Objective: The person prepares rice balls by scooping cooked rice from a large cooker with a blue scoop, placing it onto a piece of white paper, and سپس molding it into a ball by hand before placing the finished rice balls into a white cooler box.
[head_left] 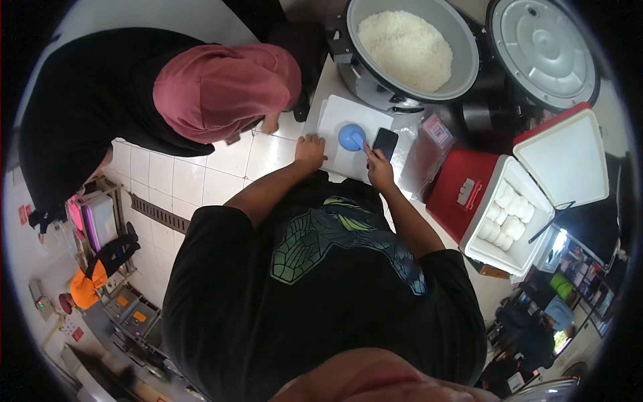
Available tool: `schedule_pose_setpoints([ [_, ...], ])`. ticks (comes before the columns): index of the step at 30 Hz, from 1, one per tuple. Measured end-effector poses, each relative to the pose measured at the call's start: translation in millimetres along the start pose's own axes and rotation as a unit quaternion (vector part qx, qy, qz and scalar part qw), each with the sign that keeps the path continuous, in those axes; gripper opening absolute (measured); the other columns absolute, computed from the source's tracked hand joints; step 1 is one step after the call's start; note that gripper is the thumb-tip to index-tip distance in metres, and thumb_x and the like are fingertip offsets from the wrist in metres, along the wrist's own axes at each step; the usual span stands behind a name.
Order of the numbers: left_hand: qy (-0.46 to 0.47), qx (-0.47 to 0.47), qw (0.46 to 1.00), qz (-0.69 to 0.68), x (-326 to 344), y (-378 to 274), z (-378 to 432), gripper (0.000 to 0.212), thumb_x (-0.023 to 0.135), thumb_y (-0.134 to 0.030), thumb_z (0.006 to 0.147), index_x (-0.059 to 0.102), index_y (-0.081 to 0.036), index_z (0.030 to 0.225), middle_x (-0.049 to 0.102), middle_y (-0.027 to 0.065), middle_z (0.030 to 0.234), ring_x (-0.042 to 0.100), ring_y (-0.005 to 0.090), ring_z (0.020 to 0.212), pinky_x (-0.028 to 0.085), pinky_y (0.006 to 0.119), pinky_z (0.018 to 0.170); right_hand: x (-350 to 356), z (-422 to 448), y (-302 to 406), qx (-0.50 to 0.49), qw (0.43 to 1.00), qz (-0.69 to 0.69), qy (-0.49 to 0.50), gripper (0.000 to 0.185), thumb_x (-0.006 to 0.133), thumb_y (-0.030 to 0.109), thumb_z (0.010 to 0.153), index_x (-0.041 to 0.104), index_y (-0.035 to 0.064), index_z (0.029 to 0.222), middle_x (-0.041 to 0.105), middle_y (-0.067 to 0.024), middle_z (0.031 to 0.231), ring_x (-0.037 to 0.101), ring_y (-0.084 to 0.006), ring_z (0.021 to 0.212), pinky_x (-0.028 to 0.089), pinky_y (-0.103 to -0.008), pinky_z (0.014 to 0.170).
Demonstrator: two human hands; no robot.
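Observation:
A round blue plastic scoop (pixel 350 137) is over a stack of white paper sheets (pixel 334 118). My right hand (pixel 380 171) holds it by its short handle, close to a black smartphone (pixel 386 142). At the left edge of the sheets, my left hand (pixel 310 151) lies palm down with nothing seen in it; its fingers point away from me. Just beyond the sheets stands a large rice cooker pot (pixel 464 60), holding a deep mound of white cooked rice (pixel 407 50).
The pot's round lid (pixel 545 47) is raised behind it. Clear plastic bags (pixel 424 156) lie at right, beside a red cooler box (pixel 464 191) with its lid up and several white wrapped bundles (pixel 507 216) inside. A person in a pink head covering (pixel 221 93) bends down at left.

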State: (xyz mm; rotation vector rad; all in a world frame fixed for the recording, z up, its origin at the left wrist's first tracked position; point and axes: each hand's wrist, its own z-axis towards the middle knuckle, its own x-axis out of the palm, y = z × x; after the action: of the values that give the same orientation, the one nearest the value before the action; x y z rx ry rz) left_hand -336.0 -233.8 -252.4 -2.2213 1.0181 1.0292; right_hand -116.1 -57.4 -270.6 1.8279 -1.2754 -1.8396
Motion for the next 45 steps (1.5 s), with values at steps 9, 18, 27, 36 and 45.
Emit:
schedule_pose_setpoints([
  [9, 0.094, -0.113, 0.978, -0.146, 39.2, 12.9, 10.8, 0.049, 0.067, -0.051, 0.096, 0.075, -0.009, 0.12, 0.071, 0.0124, 0.127, 0.07, 0.0305, 0.117, 0.057, 0.044, 0.096, -145.8, -13.4, 125.5, 0.079, 0.901, 0.402, -0.142, 0.066, 0.062, -0.001, 0.098, 0.038, 0.0057, 0.159, 0.062, -0.0075, 0.109, 0.06, -0.0117, 0.078, 0.048, -0.0238, 0.065],
  [18, 0.046, -0.105, 0.97, -0.216, 39.2, 5.2, 14.9, 0.041, 0.071, -0.042, 0.09, 0.078, -0.009, 0.114, 0.073, 0.0163, 0.122, 0.07, 0.0357, 0.114, 0.056, 0.047, 0.098, -213.1, 37.8, 174.0, 0.158, 0.647, 0.732, -0.144, 0.04, 0.06, 0.032, 0.103, 0.052, 0.0108, 0.135, 0.063, -0.0132, 0.116, 0.067, -0.0325, 0.088, 0.055, -0.0353, 0.07],
  [27, -0.002, -0.158, 0.776, -0.611, 44.3, -4.6, 8.7, 0.033, 0.078, -0.023, 0.085, 0.072, 0.002, 0.105, 0.072, 0.0198, 0.108, 0.072, 0.0319, 0.096, 0.062, 0.043, 0.088, 3.5, 5.0, 15.0, 0.076, 0.983, 0.13, 0.103, 0.055, 0.081, 0.029, 0.087, 0.06, 0.0075, 0.133, 0.061, -0.0168, 0.122, 0.068, -0.031, 0.099, 0.057, -0.0445, 0.084],
  [36, 0.086, -0.133, 0.533, -0.831, 41.1, 18.6, 8.3, 0.029, 0.076, -0.016, 0.095, 0.063, 0.005, 0.111, 0.067, 0.017, 0.104, 0.071, 0.0249, 0.094, 0.063, 0.032, 0.071, 41.2, 0.5, -3.8, -0.028, 0.998, -0.053, -0.037, 0.034, 0.072, 0.009, 0.085, 0.069, 0.0019, 0.118, 0.07, -0.0168, 0.112, 0.065, -0.0392, 0.108, 0.053, -0.0451, 0.095],
  [45, -0.019, 0.252, 0.964, 0.078, 43.2, 23.3, -29.8, 0.105, 0.055, -0.076, 0.089, 0.027, -0.007, 0.162, 0.02, 0.0158, 0.171, 0.009, 0.0397, 0.159, 0.012, 0.08, 0.115, 54.0, -8.2, 10.0, -0.055, 0.995, -0.017, -0.078, 0.021, 0.065, 0.007, 0.09, 0.073, 0.0022, 0.109, 0.074, -0.0143, 0.105, 0.07, -0.0349, 0.101, 0.057, -0.043, 0.089],
])
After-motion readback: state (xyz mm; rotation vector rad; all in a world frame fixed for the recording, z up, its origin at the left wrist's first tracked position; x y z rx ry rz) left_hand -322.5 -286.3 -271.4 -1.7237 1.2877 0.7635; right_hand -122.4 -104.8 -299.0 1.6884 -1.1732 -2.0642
